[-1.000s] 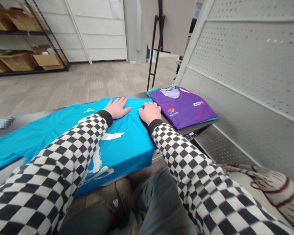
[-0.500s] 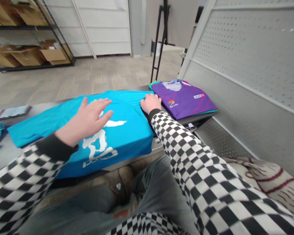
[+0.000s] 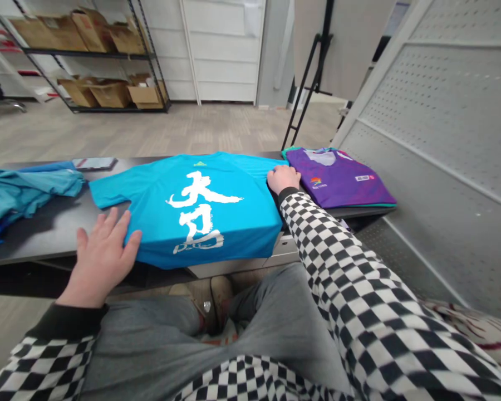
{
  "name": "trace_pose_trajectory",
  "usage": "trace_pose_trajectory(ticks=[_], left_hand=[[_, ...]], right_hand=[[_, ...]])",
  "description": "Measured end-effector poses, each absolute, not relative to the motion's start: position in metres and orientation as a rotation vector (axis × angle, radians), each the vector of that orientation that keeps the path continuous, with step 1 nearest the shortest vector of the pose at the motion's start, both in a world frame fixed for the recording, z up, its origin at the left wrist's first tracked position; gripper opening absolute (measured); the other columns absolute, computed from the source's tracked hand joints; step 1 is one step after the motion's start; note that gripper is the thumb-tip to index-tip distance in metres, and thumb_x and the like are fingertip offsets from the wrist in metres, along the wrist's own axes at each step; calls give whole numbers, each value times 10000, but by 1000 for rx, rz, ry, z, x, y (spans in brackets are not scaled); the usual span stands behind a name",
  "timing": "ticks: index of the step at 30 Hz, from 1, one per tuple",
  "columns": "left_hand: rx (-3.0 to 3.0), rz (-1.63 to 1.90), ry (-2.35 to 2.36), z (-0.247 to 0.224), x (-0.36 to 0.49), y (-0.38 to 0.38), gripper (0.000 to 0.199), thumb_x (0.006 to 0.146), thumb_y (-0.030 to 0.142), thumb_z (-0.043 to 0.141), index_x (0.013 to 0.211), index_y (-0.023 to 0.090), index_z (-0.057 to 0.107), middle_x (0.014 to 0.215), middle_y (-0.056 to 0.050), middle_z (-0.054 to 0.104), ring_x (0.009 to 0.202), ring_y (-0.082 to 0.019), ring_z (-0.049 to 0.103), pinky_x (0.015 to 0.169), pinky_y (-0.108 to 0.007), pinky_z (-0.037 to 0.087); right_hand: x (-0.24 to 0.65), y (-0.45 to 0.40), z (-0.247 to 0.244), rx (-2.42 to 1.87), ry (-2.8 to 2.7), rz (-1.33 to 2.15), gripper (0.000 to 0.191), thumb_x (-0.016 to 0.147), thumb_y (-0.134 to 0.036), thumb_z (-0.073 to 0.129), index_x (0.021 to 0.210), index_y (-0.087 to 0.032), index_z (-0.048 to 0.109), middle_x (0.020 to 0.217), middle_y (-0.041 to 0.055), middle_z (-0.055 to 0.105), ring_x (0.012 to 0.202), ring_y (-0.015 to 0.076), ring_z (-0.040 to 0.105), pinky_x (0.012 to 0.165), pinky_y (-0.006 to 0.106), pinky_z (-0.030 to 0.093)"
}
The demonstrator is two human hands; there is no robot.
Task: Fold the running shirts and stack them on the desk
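Observation:
A bright blue T-shirt [image 3: 250,223] with large white brush-style characters lies spread on the dark table [image 3: 62,228], its lower edge hanging over the front. My left hand [image 3: 104,250] is open, fingers spread, by the shirt's lower left side; whether it touches the cloth I cannot tell. On the shirt's right sleeve rests my right hand [image 3: 284,177], its fingers curled at the sleeve's end. Just beyond that hand, a folded purple shirt [image 3: 342,186] sits on top of green cloth at the table's right end.
Crumpled teal and blue clothes [image 3: 29,192] lie at the table's left, with a flat phone-like object [image 3: 94,163] behind them. A perforated grey panel [image 3: 451,128] stands at the right. Behind the table are a black easel [image 3: 313,72] and a shelf with cardboard boxes [image 3: 112,92].
My left hand has moved off the shirt's printed middle to its lower left side. The left sleeve now lies shorter and flatter. My right hand stays at the right sleeve. The view has turned left.

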State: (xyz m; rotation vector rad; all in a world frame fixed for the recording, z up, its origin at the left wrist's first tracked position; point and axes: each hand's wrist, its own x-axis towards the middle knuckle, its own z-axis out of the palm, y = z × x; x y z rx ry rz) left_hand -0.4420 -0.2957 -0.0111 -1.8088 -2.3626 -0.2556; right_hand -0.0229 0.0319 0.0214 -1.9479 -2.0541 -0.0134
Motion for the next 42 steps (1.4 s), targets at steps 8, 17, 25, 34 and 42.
trace_pose_trajectory(ticks=[8, 17, 25, 34, 42], left_hand=[[-1810, -302, -2339, -20, -445, -303, 814, 1092, 543, 278, 1833, 425, -39, 1885, -10, 229, 1757, -330, 256, 1421, -656, 123], [-1800, -306, -2352, -31, -456, -314, 799, 1089, 577, 239, 1790, 482, -133, 1891, 50, 155, 1769, -312, 189, 1425, -651, 77], [-1867, -668, -2208, -24, -437, -333, 931, 931, 561, 534, 1758, 614, 109, 1844, 185, 207, 1711, -379, 342, 1428, -598, 179], [-2468, -775, -2713, -40, -445, -323, 586, 947, 649, 661, 1258, 195, 863, 1219, -115, 867, 1073, -333, 809, 987, -401, 659], [-2234, -683, -2830, -58, -454, -308, 568, 933, 656, 666, 1201, 187, 839, 1189, -119, 863, 1083, -348, 812, 1019, -417, 635]], right_hand=[[-22, 34, 20, -1949, -2053, -30, 515, 1068, -330, 395, 1329, -115, 783, 1443, 265, 708, 1336, 435, 592, 1131, 603, 431], [-22, 34, 19, -1942, -2048, -25, 512, 1075, -327, 388, 1322, -118, 784, 1442, 266, 708, 1329, 429, 588, 1128, 595, 432], [-22, 33, 21, -1948, -2064, -10, 519, 1080, -317, 372, 1338, -116, 775, 1458, 273, 694, 1348, 434, 577, 1136, 608, 424], [-23, 32, 21, -1953, -2053, -24, 504, 1069, -311, 393, 1312, -116, 789, 1431, 274, 713, 1338, 434, 592, 1132, 601, 438], [-22, 34, 20, -1947, -2052, -22, 512, 1073, -314, 386, 1327, -117, 784, 1432, 278, 712, 1345, 438, 586, 1125, 606, 439]])
